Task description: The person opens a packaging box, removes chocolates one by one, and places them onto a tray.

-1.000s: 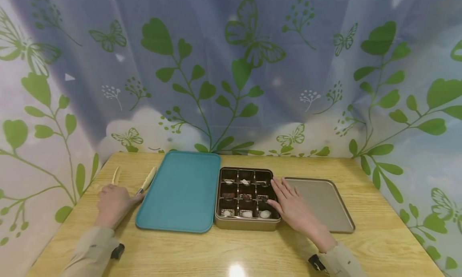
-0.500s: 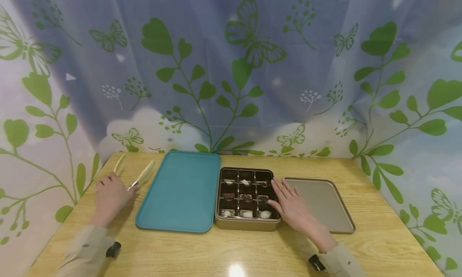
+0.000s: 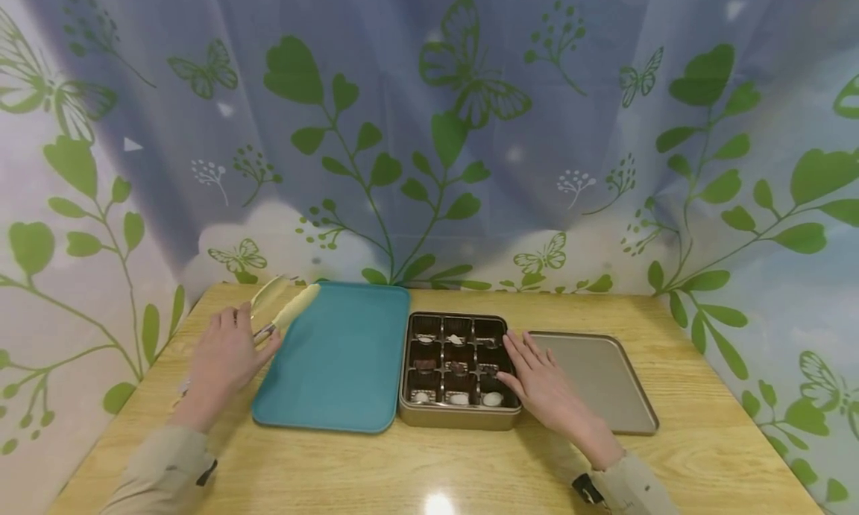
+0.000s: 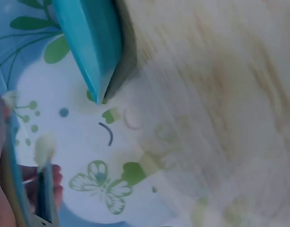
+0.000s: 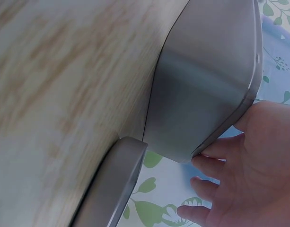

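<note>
In the head view my left hand [image 3: 224, 351] grips a pair of tongs [image 3: 297, 306] with cream-coloured tips and metal arms. The tongs are spread, nothing is between their tips, and one tip overlaps the far left corner of the blue tray [image 3: 335, 366]. Part of the handle is hidden by the palm. A bronze metal box [image 3: 459, 419] stands right of the tray. Its dark insert has three rows of compartments with small white and dark brown pieces. My right hand [image 3: 557, 392] rests with straight fingers on the box's right rim; the right wrist view shows the thumb at the rim [image 5: 230, 116].
A flat bronze lid [image 3: 597, 377] lies right of the box, partly under my right forearm in the head view. The wooden table [image 3: 342, 470] ends at a curtain [image 3: 403, 127] with leaves and butterflies behind and at both sides.
My left hand has lifted the tongs and carried them to the right, from beside the blue tray to its far left corner. The right hand and the box stay in place.
</note>
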Demonstrator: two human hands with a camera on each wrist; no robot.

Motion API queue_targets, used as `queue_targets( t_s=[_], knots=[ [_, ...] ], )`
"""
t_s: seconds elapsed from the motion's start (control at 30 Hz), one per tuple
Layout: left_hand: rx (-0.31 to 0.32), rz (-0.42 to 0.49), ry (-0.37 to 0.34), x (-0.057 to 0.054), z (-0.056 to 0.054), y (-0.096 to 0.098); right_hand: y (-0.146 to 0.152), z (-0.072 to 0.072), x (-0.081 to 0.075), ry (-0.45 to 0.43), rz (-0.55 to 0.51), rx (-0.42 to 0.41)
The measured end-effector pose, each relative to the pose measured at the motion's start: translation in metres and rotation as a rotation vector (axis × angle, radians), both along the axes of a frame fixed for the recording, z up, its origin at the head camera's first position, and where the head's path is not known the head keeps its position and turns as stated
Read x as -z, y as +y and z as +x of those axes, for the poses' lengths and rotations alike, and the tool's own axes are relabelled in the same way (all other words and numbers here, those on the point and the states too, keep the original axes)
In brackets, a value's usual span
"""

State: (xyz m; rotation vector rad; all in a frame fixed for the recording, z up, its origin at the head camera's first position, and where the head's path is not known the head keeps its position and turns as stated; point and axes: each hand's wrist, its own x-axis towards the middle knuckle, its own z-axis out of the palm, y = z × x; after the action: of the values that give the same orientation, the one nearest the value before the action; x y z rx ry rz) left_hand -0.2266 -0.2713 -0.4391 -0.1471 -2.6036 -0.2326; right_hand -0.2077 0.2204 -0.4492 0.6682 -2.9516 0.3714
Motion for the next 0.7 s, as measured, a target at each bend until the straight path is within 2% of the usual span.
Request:
queue_targets(
  t_s=[0.17,0.3,0.5,0.7],
  knots=[
    [0.084,-0.090,0.207,-0.006,-0.005,0.010,0.000,0.000,-0.001,-0.001,0.005,0.001],
    [0.131,-0.140,0.274,-0.012,-0.010,0.020,0.000,0.000,0.000,0.000,0.004,0.005],
    [0.194,-0.263,0.285,-0.022,-0.015,0.036,0.001,0.000,0.000,0.008,-0.007,-0.003],
    [0.198,-0.375,0.210,-0.034,-0.017,0.055,0.002,0.000,0.001,0.008,-0.014,-0.015]
  ],
)
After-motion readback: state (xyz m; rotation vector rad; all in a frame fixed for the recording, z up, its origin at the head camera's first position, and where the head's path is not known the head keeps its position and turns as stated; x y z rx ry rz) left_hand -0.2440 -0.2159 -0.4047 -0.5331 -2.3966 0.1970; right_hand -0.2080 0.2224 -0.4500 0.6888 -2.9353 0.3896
